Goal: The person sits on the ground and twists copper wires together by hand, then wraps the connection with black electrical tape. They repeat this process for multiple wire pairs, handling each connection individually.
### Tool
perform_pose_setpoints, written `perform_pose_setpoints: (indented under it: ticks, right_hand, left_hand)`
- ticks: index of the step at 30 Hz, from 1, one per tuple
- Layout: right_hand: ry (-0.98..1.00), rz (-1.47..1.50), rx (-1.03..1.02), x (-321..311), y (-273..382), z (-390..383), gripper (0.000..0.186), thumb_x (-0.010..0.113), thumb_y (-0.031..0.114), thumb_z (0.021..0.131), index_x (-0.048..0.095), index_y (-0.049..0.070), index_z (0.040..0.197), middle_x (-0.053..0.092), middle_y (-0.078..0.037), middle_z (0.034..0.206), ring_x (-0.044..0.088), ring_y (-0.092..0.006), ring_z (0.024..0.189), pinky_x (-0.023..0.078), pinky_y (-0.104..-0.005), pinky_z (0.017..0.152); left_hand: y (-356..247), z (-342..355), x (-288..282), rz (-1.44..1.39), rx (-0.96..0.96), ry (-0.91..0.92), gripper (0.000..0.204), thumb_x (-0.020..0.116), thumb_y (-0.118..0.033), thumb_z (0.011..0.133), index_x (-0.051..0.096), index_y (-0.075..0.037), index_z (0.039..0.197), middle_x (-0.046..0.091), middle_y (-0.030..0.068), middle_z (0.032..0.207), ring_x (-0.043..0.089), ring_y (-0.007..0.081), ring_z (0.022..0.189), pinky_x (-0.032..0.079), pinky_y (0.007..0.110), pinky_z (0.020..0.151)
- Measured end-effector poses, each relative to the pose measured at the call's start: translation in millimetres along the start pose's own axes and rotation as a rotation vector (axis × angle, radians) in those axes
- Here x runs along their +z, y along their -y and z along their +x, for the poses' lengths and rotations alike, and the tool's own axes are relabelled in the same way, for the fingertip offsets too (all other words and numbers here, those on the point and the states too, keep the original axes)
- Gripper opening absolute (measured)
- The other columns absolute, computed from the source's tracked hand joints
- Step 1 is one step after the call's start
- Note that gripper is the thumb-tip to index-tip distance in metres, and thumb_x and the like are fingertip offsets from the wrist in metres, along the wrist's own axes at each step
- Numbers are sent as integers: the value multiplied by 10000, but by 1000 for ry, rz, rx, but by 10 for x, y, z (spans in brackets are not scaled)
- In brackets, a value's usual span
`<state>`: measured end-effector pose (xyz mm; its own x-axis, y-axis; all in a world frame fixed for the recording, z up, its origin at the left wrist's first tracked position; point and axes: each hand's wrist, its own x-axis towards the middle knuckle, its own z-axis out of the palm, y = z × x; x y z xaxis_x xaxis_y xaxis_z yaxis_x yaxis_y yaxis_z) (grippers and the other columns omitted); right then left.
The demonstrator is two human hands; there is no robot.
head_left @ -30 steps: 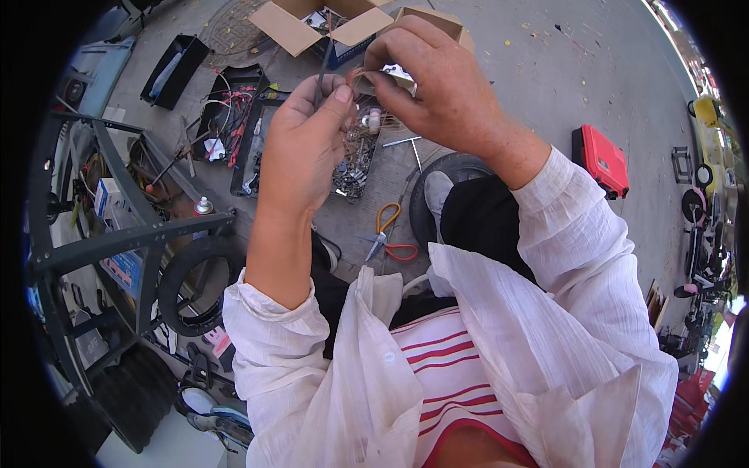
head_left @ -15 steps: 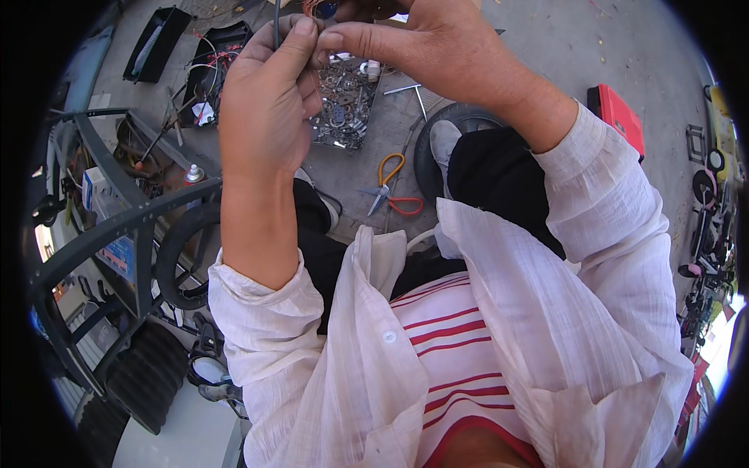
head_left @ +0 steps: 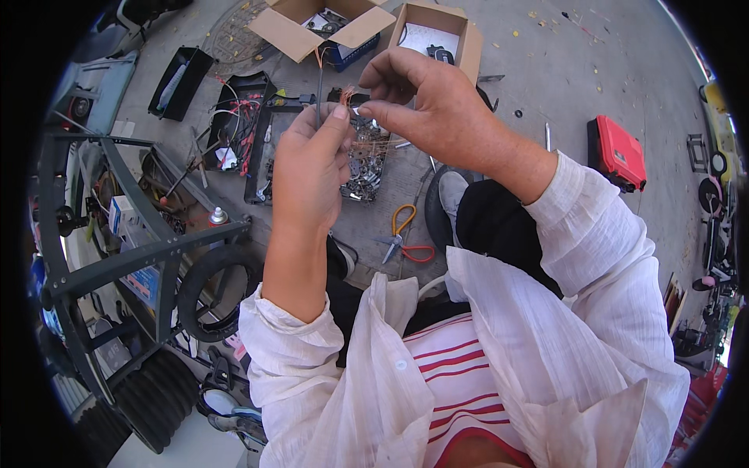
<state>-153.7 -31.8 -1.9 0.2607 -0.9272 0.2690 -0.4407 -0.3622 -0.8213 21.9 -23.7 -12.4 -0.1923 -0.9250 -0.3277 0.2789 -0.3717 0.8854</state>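
My left hand (head_left: pixel 308 160) is closed, pinching a dark grey electrical cable (head_left: pixel 318 90) between thumb and fingers. The cable stands up out of the hand, with orange copper showing at its upper tip. Frayed copper strands (head_left: pixel 348 95) stick out by the left thumb tip. Just right of them is my right hand (head_left: pixel 421 93), its thumb and curved fingers apart, with nothing visible gripped. Below the hands lies a tray of small metal parts (head_left: pixel 363 175), partly covered by my left hand. Scissors (head_left: pixel 402 234) with orange and red handles lie on the ground, blades spread.
Two cardboard boxes (head_left: pixel 292 35) stand at the far side. Black bins (head_left: pixel 181 82) and a bin of red-ended wires (head_left: pixel 248 117) sit far left. A dark metal frame (head_left: pixel 148 257) with a tyre (head_left: pixel 218 292) fills the left; a red case (head_left: pixel 620 152) lies right.
The view has shifted, bringing the cardboard boxes into sight. My hands appear lower, and the right hand's thumb and fingers have drawn away from the left hand's grip.
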Motion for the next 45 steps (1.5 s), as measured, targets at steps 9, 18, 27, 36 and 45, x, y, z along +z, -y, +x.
perform_pose_setpoints:
  ticks: [9,18,27,36,45]
  right_hand:
    - [149,245,3,-14,-47,9,208,660,81,887,604,-6,1067,653,-55,917,616,-115,866,506,-267,778]
    - [216,223,-87,5,-87,1,79,651,50,859,609,-16,870,575,-18,691,511,-65,656,442,-251,595]
    - [233,113,467,19,245,-2,147,646,130,827,636,-9,780,581,-6,657,519,-70,591,416,-236,528]
    - [281,404,277,16,-123,23,199,606,214,942,636,18,964,605,16,786,546,-57,681,453,-211,608]
    - [125,418,-172,139,-184,41,447,651,53,887,495,25,1305,579,-8,915,554,-60,749,483,-219,689]
  left_hand:
    - [-18,-29,-99,70,-7,157,161,607,-197,935,563,-51,987,463,-45,700,316,-9,498,233,142,404]
    - [25,-68,-275,248,70,219,161,663,-205,899,609,-57,934,486,-45,695,337,-12,509,233,150,422]
    - [-68,-199,-76,747,322,166,69,591,-50,883,624,11,889,603,-18,787,510,38,713,407,207,624]
    - [-12,-121,-167,324,186,30,95,588,-92,909,599,-2,939,583,-13,758,510,55,657,405,197,589]
    - [10,-94,-252,176,46,93,137,602,-131,914,605,-15,986,588,-5,771,501,58,636,367,177,553]
